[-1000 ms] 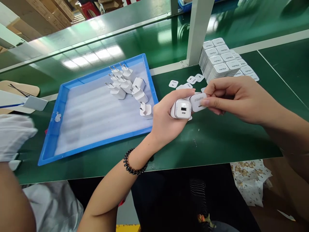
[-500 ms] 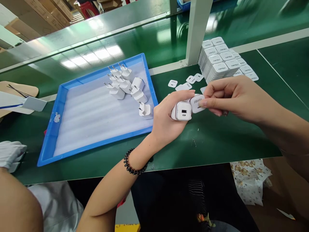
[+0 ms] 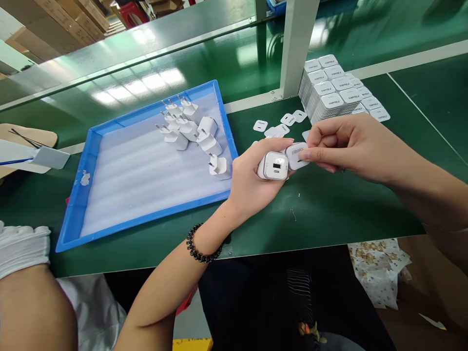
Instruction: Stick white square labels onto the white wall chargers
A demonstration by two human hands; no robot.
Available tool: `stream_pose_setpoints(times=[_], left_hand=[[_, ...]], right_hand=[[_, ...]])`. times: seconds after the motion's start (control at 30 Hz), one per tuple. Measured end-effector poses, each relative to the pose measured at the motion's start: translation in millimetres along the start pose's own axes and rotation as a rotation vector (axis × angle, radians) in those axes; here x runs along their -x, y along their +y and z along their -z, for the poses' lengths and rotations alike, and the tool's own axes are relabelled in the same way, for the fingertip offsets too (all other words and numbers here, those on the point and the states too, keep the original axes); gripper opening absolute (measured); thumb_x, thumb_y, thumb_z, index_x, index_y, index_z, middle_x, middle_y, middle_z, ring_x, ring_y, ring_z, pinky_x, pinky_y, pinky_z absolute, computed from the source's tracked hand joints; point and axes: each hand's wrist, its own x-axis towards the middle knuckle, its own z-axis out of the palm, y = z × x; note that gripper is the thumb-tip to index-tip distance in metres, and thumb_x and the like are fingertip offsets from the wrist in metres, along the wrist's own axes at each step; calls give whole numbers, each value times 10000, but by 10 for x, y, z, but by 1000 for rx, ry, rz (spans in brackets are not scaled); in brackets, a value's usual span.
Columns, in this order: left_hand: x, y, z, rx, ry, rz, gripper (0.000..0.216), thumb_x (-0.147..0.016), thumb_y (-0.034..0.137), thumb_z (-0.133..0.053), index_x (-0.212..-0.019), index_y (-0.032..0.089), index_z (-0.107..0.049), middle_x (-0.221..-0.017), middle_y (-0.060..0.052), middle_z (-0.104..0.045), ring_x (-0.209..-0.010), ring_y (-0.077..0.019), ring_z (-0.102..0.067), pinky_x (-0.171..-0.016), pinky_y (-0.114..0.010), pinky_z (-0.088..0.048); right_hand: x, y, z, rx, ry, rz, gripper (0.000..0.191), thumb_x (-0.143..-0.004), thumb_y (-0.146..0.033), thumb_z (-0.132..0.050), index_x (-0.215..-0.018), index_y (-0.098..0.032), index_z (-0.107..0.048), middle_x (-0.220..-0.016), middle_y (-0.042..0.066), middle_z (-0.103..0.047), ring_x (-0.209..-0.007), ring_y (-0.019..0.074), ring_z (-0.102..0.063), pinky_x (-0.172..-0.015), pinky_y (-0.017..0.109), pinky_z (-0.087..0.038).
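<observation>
My left hand (image 3: 250, 183) is wrapped round a white charger (image 3: 276, 166), whose square end with dark port openings faces me. Against that charger's right side is a white square faceplate (image 3: 297, 155) with grey lettering. The thumb and fingers of my right hand (image 3: 340, 146) pinch the faceplate's right edge. What lies behind the faceplate is hidden, so I cannot tell whether it sits on a second charger. Several loose faceplates (image 3: 260, 126) lie on the table beyond my hands. Stacked faceplates (image 3: 332, 101) stand behind my right hand.
Left of my hands, a blue tray (image 3: 146, 219) with a pale liner holds several white chargers (image 3: 208, 141), prongs up or sideways. A white metal post (image 3: 298, 48) rises behind the loose faceplates. A co-worker's white-gloved hand (image 3: 24, 248) is at the left table edge.
The co-worker's gloved hand has moved right and now shows larger at the left edge. My two hands keep their hold, with only a slight shift of the view.
</observation>
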Motion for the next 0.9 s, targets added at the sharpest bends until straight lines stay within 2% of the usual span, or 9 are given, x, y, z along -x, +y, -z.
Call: stream_pose_setpoints(times=[0.17,0.43,0.5,0.6,0.67,0.73,0.83,0.9], left_hand=[[-3,-6,0,47,-35,119,340,-772,312,-854,-1072,213,-728,-1074,-46,-779,-1000,-210,-737,-863,-324,-584],[-36,-7,6,124,-41,169,343,-744,271,-871,-1048,194,-732,-1032,-38,-785,-938,-188,-735,-810,-298,-582],[-46,0,8,152,-48,182,346,-740,287,-877,-1041,195,-734,-1023,-35,-786,-931,-187,-733,-813,-304,-584],[-45,2,1,224,-74,164,349,-727,278,-888,-1033,203,-738,-1029,-30,-786,-935,-182,-731,-825,-304,-585],[-38,-3,-5,250,-91,140,340,-730,284,-889,-1026,211,-739,-1015,-25,-786,-910,-174,-733,-796,-294,-586],[-33,-3,-10,253,-90,131,335,-737,312,-890,-1020,218,-737,-1027,-28,-789,-915,-182,-741,-787,-302,-594],[-29,28,-21,258,-74,111,309,-762,338,-873,-1016,230,-733,-1068,-31,-787,-988,-215,-752,-844,-354,-615],[-20,63,-38,279,-79,94,264,-789,314,-853,-1008,233,-731,-1023,-20,-790,-962,-209,-759,-838,-357,-627]], right_hand=[[3,20,-8,89,19,23,425,-840,-550,-772,-646,-220,-588,-449,-41,-506,-403,93,-377,-419,307,-237],[-24,48,-25,171,81,95,456,-840,-492,-784,-578,-204,-547,-465,-46,-418,-456,85,-319,-432,292,-209],[-49,80,-26,125,80,99,432,-822,-457,-808,-584,-205,-551,-508,-37,-447,-479,89,-355,-427,280,-234],[-93,137,-39,-64,-32,33,340,-739,-444,-872,-752,-221,-615,-667,-5,-612,-573,133,-541,-427,262,-384],[-108,157,-59,-186,-125,-22,394,-695,-431,-899,-898,-230,-628,-763,7,-668,-632,163,-620,-450,264,-480],[-105,154,-88,-229,-154,-38,424,-700,-411,-901,-977,-234,-632,-805,-3,-667,-622,151,-627,-465,259,-519],[-79,134,-141,-268,-108,5,305,-750,-360,-873,-922,-227,-659,-829,-13,-642,-609,125,-614,-482,243,-530],[-66,129,-171,-331,-71,39,223,-785,-343,-840,-823,-221,-657,-767,-19,-623,-579,119,-598,-460,238,-505]])
